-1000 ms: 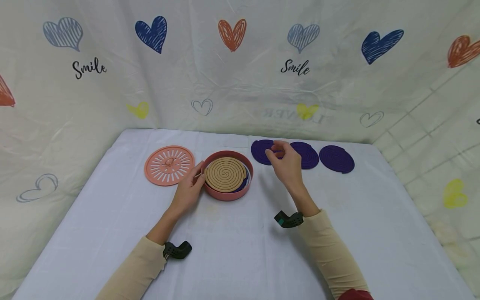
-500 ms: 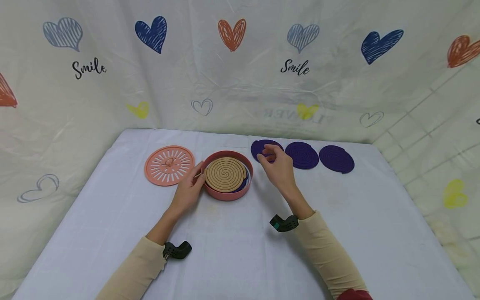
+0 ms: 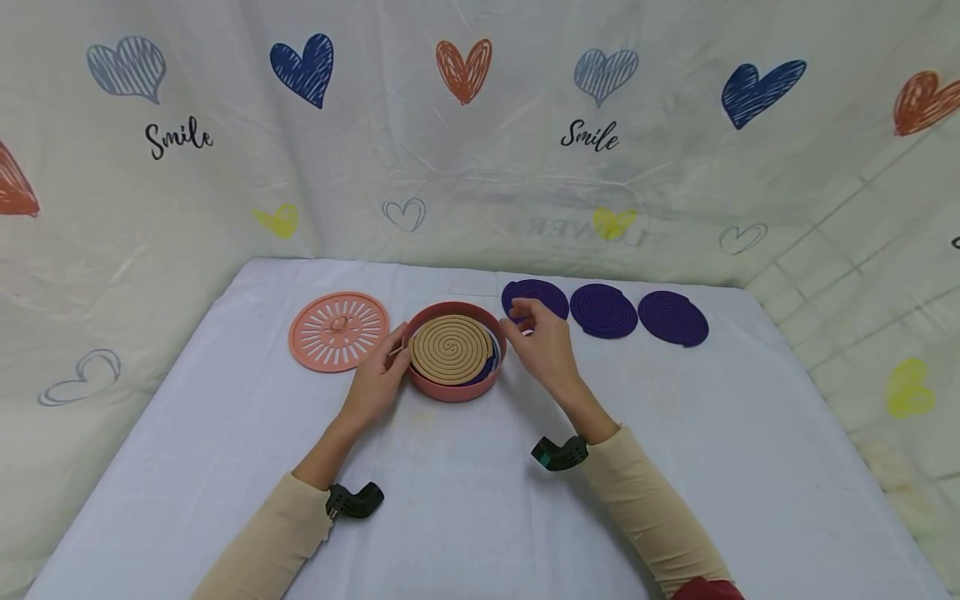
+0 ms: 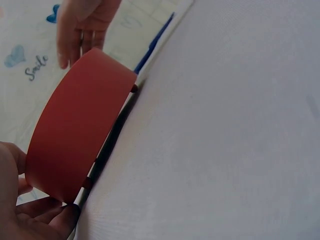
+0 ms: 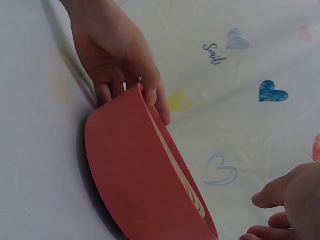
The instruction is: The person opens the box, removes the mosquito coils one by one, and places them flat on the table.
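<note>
A round red mosquito coil box (image 3: pixel 450 394) stands on the white cloth in the head view. Inside it a tan mosquito coil (image 3: pixel 451 350) lies on top, with a bit of purple coil showing beneath its right edge. My left hand (image 3: pixel 377 379) grips the box's left side, thumb at the rim and fingers against the wall. Just beyond the right rim is my right hand (image 3: pixel 545 346), its fingers loosely bent and holding nothing. In the right wrist view, this right hand (image 5: pixel 287 202) is apart from the box.
Three purple mosquito coils (image 3: pixel 603 312) lie in a row at the back right. A slotted pink lid (image 3: pixel 302 333) rests left of the box. Behind the table hangs a curtain (image 3: pixel 480 150) printed with hearts.
My right hand has moved left and a little toward me, from over the purple coils to beside the box's right rim. The left hand and the box have stayed in place.
</note>
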`<action>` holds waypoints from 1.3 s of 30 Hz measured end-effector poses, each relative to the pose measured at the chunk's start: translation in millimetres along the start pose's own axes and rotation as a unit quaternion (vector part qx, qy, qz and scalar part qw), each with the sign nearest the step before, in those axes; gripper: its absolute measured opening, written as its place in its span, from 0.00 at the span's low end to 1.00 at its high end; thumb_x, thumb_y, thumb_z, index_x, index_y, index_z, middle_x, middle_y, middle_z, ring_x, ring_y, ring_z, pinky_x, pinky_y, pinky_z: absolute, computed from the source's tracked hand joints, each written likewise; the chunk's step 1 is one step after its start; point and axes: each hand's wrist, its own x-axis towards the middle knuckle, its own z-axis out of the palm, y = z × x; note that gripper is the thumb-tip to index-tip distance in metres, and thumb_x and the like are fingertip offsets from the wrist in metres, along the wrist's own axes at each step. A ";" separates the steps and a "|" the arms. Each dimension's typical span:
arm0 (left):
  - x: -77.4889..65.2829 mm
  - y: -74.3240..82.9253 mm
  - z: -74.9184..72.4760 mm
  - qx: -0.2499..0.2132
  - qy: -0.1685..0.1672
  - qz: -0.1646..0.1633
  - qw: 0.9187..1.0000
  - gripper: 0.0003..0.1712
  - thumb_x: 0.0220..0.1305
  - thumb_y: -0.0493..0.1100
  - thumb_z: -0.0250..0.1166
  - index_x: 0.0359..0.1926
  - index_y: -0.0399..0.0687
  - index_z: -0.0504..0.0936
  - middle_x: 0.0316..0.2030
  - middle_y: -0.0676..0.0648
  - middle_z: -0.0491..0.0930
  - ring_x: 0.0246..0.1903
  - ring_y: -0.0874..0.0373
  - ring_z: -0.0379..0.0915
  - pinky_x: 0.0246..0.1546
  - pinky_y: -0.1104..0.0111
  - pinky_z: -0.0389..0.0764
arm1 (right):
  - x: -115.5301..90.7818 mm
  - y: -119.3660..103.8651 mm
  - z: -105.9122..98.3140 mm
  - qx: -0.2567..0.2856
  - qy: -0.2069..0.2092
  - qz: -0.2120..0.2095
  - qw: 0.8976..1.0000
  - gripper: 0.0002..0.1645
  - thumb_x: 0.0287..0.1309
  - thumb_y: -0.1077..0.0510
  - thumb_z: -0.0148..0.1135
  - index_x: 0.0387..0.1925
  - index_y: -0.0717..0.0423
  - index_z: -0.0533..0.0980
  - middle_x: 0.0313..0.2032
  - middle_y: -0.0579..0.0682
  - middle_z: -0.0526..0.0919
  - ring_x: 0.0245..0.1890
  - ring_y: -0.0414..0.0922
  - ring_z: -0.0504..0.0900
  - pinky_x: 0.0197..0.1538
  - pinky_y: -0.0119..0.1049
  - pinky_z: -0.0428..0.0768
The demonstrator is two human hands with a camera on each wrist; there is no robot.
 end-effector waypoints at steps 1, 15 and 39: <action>0.2 -0.3 0.0 0.002 0.000 0.000 1.000 0.31 0.77 0.49 0.52 0.76 0.51 0.61 0.73 0.48 0.67 0.69 0.51 0.69 0.70 0.56 0.71 | -0.7 -0.5 0.9 -0.001 -0.005 0.000 1.000 0.24 0.62 0.56 0.66 0.57 0.63 0.77 0.46 0.59 0.87 0.41 0.50 0.85 0.44 0.43 0.86; -0.3 0.3 0.0 0.005 0.001 -0.002 1.000 0.31 0.77 0.50 0.52 0.76 0.51 0.61 0.73 0.47 0.67 0.69 0.51 0.69 0.71 0.56 0.70 | -6.0 -2.9 12.3 -0.013 -0.051 -0.020 0.998 0.22 0.63 0.59 0.65 0.56 0.64 0.78 0.44 0.58 0.87 0.39 0.50 0.85 0.42 0.43 0.86; -1.2 1.0 -0.4 0.011 -0.001 -0.001 1.000 0.32 0.77 0.51 0.52 0.77 0.51 0.61 0.73 0.47 0.66 0.70 0.51 0.68 0.71 0.56 0.69 | -8.9 -4.1 22.7 -0.124 -0.097 -0.098 0.983 0.18 0.62 0.61 0.65 0.51 0.66 0.81 0.33 0.56 0.84 0.34 0.49 0.73 0.46 0.42 0.71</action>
